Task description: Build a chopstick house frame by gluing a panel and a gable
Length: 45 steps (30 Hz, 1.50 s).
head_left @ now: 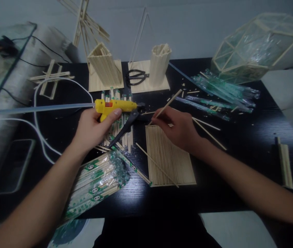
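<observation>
Panda-face emblems (94,190), black and white on green, line the clear pack (84,186) of sticks at the desk's (260,144) near edge, while a similar panda marks the single wrapper (133,167) beside it. Green print on the pack blurs past reading; no word or number is legible there or on the glue gun (115,105).

Stick packets (93,187) left of stick-lined board (186,168), scissors (144,75) behind, frame (255,48) back right

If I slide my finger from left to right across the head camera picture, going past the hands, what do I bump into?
Crossed sticks → left hand holding a yellow glue gun → right hand holding a thin stick → small stick bundle.
</observation>
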{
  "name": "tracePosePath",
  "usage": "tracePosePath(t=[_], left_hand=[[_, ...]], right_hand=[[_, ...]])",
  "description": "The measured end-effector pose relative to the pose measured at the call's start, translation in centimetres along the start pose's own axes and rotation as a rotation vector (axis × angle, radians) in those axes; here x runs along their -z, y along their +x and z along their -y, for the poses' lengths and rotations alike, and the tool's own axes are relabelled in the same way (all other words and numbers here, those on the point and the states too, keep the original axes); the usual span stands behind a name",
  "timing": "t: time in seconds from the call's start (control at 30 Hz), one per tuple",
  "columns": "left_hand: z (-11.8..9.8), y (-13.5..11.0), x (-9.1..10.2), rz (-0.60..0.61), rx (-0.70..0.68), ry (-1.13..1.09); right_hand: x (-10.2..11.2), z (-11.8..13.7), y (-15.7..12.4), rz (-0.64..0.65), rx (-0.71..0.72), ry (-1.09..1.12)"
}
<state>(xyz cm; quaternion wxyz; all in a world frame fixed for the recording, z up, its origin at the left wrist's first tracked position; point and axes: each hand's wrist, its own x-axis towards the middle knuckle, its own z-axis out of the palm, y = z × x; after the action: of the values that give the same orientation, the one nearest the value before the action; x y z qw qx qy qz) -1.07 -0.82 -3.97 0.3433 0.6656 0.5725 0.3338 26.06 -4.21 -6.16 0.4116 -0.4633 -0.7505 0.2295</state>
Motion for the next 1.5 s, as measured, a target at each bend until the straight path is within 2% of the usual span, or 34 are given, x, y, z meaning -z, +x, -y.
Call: tracePosePath(t=[0.2,0.43,0.83,1.5], left_hand=[[0.1,-0.1,0.0,0.002,0.021,-0.002],[0.0,-0.1,0.0,0.009,0.006,-0.005],[0.1,-0.1,-0.3,0.003,-0.029,0.054],[0.6,-0.1,-0.4,0.015,-0.031,0.063]], right_hand=[[-0.1,-0.4,-0.2,-0.027,-0.024,0.026],[1.2,-0.4,0.3,-0.056,-0.020,-0.004],[1.3,-0.2,0.3,0.065,0.044,-0.090],[1.3,-0.1,0.3,0.066,0.002,-0.014]])
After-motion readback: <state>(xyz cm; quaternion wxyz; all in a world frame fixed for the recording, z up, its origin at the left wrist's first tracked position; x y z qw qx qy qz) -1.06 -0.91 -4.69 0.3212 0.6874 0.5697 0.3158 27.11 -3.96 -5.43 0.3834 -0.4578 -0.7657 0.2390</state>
